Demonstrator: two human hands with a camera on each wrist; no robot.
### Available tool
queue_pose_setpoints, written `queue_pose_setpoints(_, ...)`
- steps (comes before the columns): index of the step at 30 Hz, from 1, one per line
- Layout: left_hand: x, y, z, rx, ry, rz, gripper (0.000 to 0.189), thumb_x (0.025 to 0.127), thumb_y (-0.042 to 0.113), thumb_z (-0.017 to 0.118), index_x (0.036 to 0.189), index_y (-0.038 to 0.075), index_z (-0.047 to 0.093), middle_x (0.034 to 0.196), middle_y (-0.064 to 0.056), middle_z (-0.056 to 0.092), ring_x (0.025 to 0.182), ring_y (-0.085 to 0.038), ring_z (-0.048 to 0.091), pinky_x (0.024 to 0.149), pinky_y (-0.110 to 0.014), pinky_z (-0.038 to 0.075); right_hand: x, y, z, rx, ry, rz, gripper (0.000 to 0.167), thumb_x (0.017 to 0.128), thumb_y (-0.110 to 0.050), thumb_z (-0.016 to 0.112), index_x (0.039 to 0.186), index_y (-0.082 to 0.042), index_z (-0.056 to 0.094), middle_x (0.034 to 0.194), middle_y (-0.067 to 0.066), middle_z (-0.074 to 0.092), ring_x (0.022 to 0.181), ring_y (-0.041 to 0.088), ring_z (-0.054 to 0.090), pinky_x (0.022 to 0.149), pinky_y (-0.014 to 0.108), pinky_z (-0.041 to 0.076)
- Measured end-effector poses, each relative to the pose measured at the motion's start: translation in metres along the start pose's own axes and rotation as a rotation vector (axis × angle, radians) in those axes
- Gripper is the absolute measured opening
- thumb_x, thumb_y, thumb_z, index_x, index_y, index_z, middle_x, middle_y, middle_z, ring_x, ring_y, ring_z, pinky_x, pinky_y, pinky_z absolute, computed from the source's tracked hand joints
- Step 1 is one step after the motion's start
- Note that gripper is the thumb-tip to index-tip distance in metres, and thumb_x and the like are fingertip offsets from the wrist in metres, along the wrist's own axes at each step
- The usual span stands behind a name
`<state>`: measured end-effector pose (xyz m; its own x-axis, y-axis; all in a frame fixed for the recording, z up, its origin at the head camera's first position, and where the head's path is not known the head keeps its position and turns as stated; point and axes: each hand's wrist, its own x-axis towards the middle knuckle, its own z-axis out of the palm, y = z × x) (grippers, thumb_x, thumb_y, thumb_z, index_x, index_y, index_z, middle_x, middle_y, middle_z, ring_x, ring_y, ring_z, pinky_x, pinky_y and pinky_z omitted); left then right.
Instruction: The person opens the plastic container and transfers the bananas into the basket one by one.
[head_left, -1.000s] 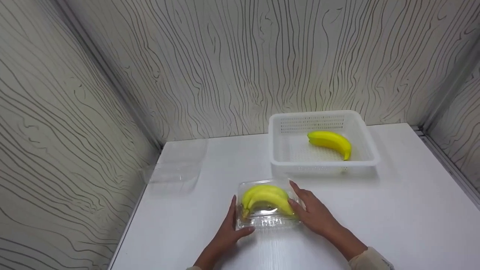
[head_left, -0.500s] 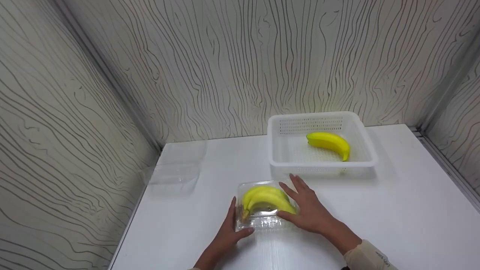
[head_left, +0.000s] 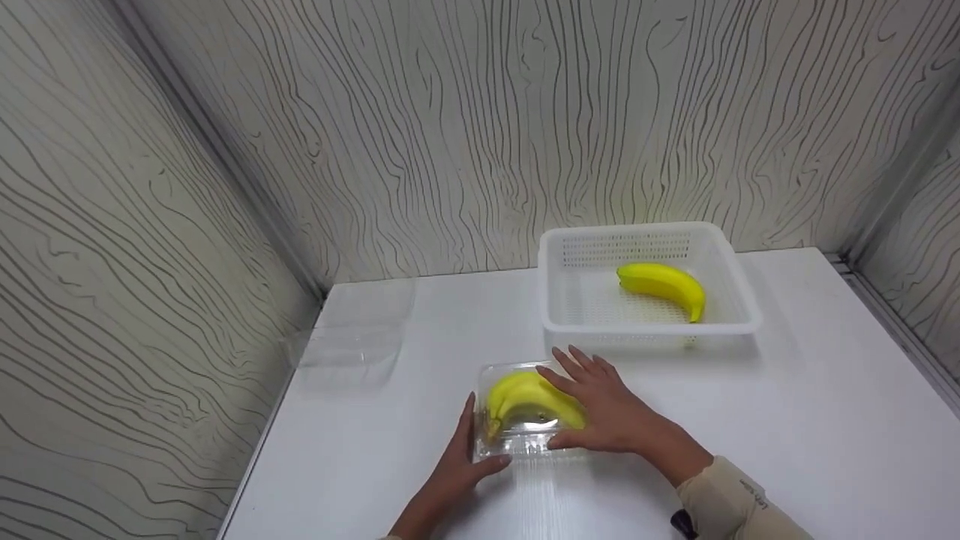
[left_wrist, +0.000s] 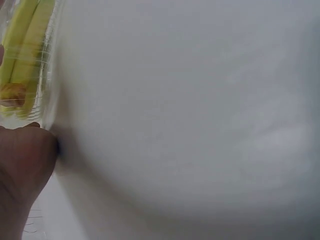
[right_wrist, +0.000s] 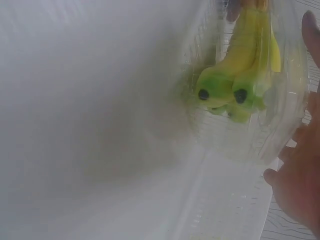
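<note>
A clear plastic clamshell box (head_left: 529,447), its lid down, holds a bunch of yellow bananas (head_left: 517,394) on the white table. My left hand (head_left: 454,469) touches the box's front left corner, fingers straight along the side and thumb at the front edge. Over the right part of the lid lies my right hand (head_left: 611,412), its fingers spread and fairly straight. The left wrist view shows the bananas (left_wrist: 25,45) through the box wall beyond the left hand (left_wrist: 25,157). Green, dark-tipped banana ends (right_wrist: 220,87) appear in the right wrist view beside the right hand (right_wrist: 300,185).
Behind the box stands a white perforated basket (head_left: 550,289) with a single banana (head_left: 664,286) inside. Another clear plastic container (head_left: 352,345) sits at the table's left edge. Wood-patterned walls (head_left: 480,135) border the table at the back and sides.
My right hand has shifted from the box's right edge leftward onto the lid, its fingers spreading out. The left hand and the box have stayed in place.
</note>
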<state>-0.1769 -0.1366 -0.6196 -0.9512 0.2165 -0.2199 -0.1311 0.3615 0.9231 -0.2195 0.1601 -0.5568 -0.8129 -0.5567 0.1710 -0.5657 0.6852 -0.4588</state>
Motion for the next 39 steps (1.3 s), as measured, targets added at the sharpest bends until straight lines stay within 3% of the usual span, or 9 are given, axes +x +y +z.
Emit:
queue_pose_setpoints(8, 0.0, 0.0, -0.001, 0.004, -0.003, 0.002, 0.126, 0.084, 0.05, 0.086, 0.174, 0.027, 0.0, 0.182, -0.017, 0.008, 0.168, -0.046, 0.007, 0.134, -0.069, 0.013, 0.008, -0.003, 0.003, -0.039, -0.044, 0.002, 0.111, 0.076, -0.08, 0.076, 0.167, -0.029, 0.039, 0.178, 0.014, 0.028, 0.166, 0.044, 0.023, 0.131, 0.074, 0.015)
queue_pose_setpoints(21, 0.001, -0.004, -0.002, -0.007, -0.011, 0.02, 0.125, 0.086, 0.046, 0.086, 0.174, 0.024, 0.0, 0.182, -0.018, 0.008, 0.168, -0.046, 0.007, 0.134, -0.068, 0.013, 0.009, 0.0, 0.017, -0.079, 0.014, -0.038, 0.099, 0.076, -0.085, 0.071, 0.158, -0.032, 0.053, 0.176, 0.015, 0.034, 0.163, 0.044, 0.031, 0.128, 0.076, 0.018)
queue_pose_setpoints(39, 0.001, -0.004, -0.003, -0.038, -0.022, 0.044, 0.123, 0.087, 0.043, 0.086, 0.174, 0.024, 0.0, 0.182, -0.019, 0.007, 0.168, -0.046, 0.006, 0.134, -0.069, 0.012, 0.01, -0.001, 0.018, -0.035, -0.005, 0.012, 0.092, 0.079, -0.077, 0.075, 0.157, -0.033, 0.054, 0.176, 0.013, 0.034, 0.163, 0.043, 0.03, 0.13, 0.075, 0.012)
